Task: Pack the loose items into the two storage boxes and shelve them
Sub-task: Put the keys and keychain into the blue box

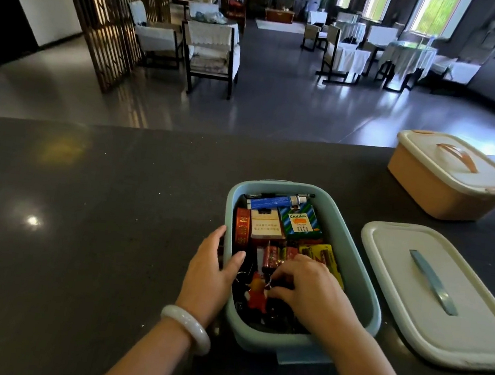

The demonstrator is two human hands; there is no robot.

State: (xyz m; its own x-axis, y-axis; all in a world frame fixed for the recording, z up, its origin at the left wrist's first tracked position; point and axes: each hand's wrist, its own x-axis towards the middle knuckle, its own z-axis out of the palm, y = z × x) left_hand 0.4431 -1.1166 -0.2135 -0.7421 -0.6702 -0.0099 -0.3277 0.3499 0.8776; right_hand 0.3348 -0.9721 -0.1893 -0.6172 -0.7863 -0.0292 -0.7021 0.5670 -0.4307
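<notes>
Blue plastic, the open box (355,263) sits at the middle of the dark table (82,198), packed nearly level with cartons, batteries and a red figure (256,294); its lid (442,320) lies flat just beside it at 3 o'clock, and the peach box (445,193) stands lidded at 1 o'clock, well apart; the left hand (214,270) rests on the box's 9 o'clock rim, thumb hooked inside; the right hand (308,288) is inside, fingers curled, seemingly pinching a key ring by the figure; a stray ring or carton left proud could stop the lid seating, and the rim hand could tip the box.
</notes>
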